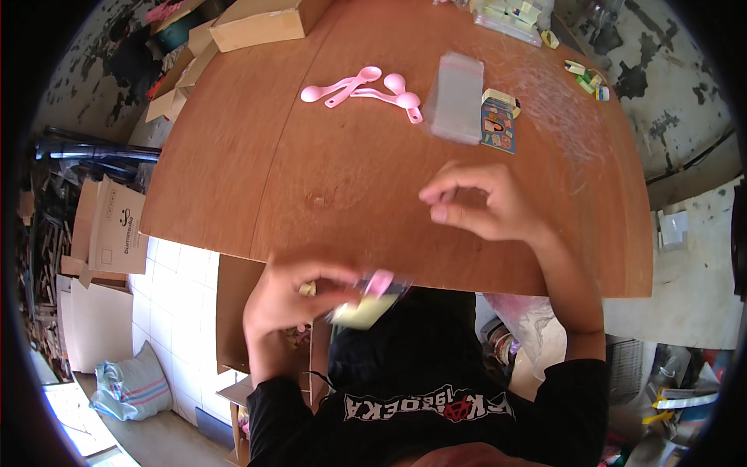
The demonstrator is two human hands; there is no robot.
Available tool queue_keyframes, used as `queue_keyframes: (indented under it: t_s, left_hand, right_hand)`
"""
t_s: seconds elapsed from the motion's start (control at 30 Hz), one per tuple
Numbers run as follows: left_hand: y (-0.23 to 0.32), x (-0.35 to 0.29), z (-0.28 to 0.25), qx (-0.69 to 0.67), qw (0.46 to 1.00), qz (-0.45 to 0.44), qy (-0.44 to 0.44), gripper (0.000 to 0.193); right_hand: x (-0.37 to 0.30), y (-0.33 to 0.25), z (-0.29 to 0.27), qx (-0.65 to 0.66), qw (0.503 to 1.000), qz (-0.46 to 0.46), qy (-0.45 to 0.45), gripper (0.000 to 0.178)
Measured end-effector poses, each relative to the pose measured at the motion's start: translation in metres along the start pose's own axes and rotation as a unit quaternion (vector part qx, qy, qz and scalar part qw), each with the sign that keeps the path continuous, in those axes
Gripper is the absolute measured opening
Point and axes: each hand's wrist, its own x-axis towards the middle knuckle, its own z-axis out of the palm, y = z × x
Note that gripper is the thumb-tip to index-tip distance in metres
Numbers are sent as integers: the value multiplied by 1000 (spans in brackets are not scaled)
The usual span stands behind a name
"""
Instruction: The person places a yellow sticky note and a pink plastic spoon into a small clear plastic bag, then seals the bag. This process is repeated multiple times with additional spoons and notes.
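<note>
Now a blurred packet is pinched between thumb and fingers of the left hand, lower centre of the frame. The right hand, centre right, is held curled, fingertips slightly off the thumb, nothing seen between. The packet is best gripped lightly by its edge, kept uncreased.

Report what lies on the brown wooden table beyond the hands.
Pink plastic spoons, a stack of clear plastic bags, a blue printed card and tangled clear strands show, among other things; the surface beneath the stack is covered.
</note>
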Motion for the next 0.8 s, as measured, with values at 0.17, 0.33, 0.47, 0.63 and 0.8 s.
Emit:
queue_keyframes:
  t_s: [0.17, 0.33, 0.47, 0.63, 0.8]
  left_hand:
    - [-46, -76, -7, 136, 951, -251, -122, 33]
    - [-92, -128, 14, 356, 822, -426, -125, 49]
    - [-103, -126, 32, 211, 911, -340, -103, 45]
    - [-66, -74, 42, 15, 954, -258, -152, 36]
    - [-9, -30, 29, -151, 954, -77, -248, 36]
  right_hand:
    - [22, 46, -44, -372, 919, 10, 130, 17]
    - [44, 84, -66, -428, 888, 29, 167, 15]
    - [53, 95, -67, -357, 916, 113, 145, 15]
    - [42, 112, -85, -316, 927, 101, 174, 18]
    - [49, 82, -72, -230, 935, 148, 224, 18]
